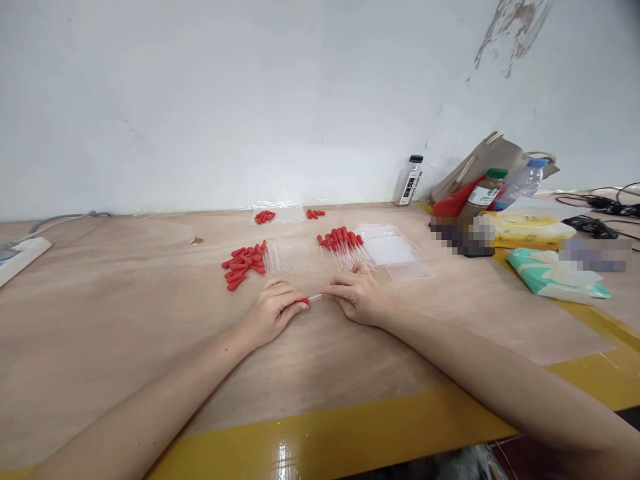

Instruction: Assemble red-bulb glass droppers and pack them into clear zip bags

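My left hand [279, 308] is closed around a red rubber bulb [304, 301], mostly hidden by the fingers. From the bulb a thin clear dropper tube [315, 297] runs to my right hand [359, 297], whose fingers pinch its other end. How far the tube sits inside the bulb I cannot tell. Beyond my left hand lies a pile of loose red bulbs [243, 265], with a row of bare clear tubes [287, 257] beside it. Droppers fitted with red bulbs [345, 243] lie in a bunch just beyond my right hand.
Clear plastic bags [387, 245] lie right of the droppers. More red bulbs [265, 217] rest near the wall. At the right stand a black-capped bottle [410, 181], a green-capped bottle [484, 193] and tissue packs [540, 270]. A power strip [27, 257] sits at the left edge.
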A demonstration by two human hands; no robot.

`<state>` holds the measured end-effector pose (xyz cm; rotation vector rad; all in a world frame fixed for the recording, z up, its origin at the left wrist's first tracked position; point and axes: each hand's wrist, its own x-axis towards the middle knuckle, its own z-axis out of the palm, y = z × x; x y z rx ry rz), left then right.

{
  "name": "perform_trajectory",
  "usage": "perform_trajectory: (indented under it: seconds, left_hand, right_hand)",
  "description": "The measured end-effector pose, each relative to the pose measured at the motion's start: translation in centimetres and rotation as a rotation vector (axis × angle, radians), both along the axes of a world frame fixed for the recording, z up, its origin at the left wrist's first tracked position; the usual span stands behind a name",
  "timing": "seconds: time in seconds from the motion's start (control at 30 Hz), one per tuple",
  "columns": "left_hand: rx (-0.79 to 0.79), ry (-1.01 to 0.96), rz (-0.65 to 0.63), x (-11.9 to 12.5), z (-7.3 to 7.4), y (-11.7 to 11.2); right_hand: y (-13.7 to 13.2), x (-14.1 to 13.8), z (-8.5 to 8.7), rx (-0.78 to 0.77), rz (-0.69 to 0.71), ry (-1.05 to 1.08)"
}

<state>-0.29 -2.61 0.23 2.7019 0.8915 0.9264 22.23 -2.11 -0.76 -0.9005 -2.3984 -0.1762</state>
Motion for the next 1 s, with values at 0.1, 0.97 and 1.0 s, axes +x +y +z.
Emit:
perform_trajectory:
  seconds: [0.1, 0.97, 1.0]
  left_hand:
    - [0.013, -0.004, 0.008, 0.0, 0.1, -0.1]
    - [0.188, -0.006, 0.265, -1.5, -0.1, 1.3]
    - [0.153, -0.032, 0.326, -1.6, -0.1, 1.4]
  right_hand:
    - [-0.4, -0.4, 0.1, 0.045, -0.014, -0.016]
    - [-1.2, -2.4, 3.2, -0.103, -0.266, -0.155]
    - [-0.6, -2.2, 3.4, -0.159, -0.335, -0.117]
